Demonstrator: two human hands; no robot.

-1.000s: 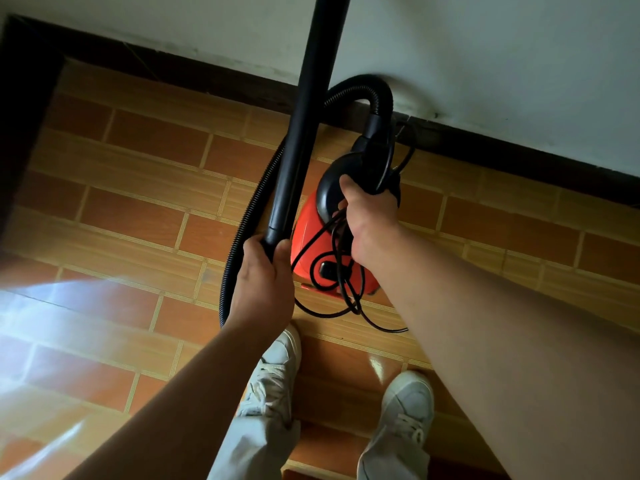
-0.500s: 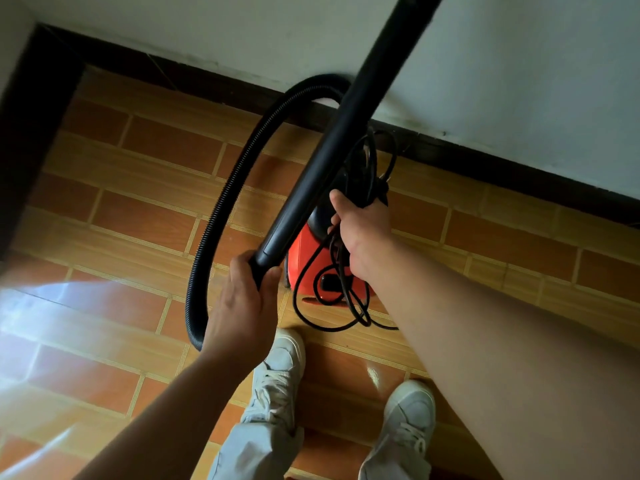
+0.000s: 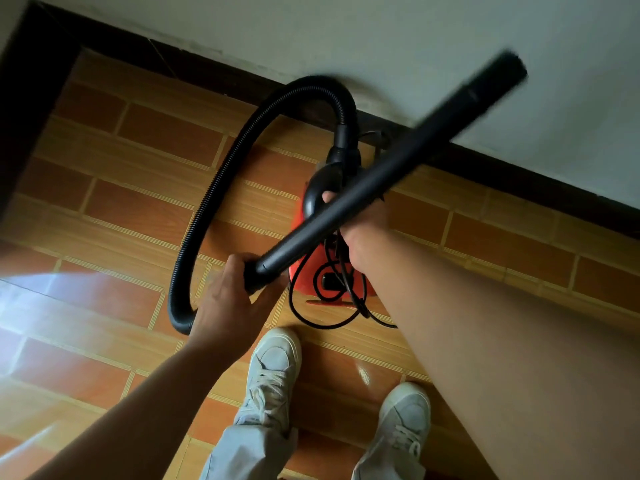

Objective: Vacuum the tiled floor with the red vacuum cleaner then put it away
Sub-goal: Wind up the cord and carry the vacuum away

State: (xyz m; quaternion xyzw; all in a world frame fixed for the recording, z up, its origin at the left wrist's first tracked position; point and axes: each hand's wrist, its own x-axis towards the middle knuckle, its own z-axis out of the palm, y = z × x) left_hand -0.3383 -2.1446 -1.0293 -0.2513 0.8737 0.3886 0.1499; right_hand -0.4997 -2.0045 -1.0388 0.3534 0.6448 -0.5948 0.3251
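The red vacuum cleaner (image 3: 311, 268) stands on the orange tiled floor (image 3: 138, 202) close to the wall, partly hidden by the wand and my arm. My right hand (image 3: 360, 216) grips its black carry handle (image 3: 317, 192). My left hand (image 3: 228, 299) grips the lower end of the black wand (image 3: 381, 174), which slants up to the right across the vacuum, its open tip blurred near the wall. The ribbed black hose (image 3: 221, 181) arcs from the vacuum's top round to my left hand. A loose black power cord (image 3: 332, 299) is bunched over the red body.
A pale wall (image 3: 381, 36) with a dark skirting board (image 3: 519, 181) runs along the far side, and a dark door frame (image 3: 24, 116) stands at the left. My two white shoes (image 3: 273, 372) are just behind the vacuum. Bright glare lies on the left tiles.
The wand has swung from nearly upright to a low slant toward the right. The hose loop has widened to the left. My right hand keeps its hold on the handle.
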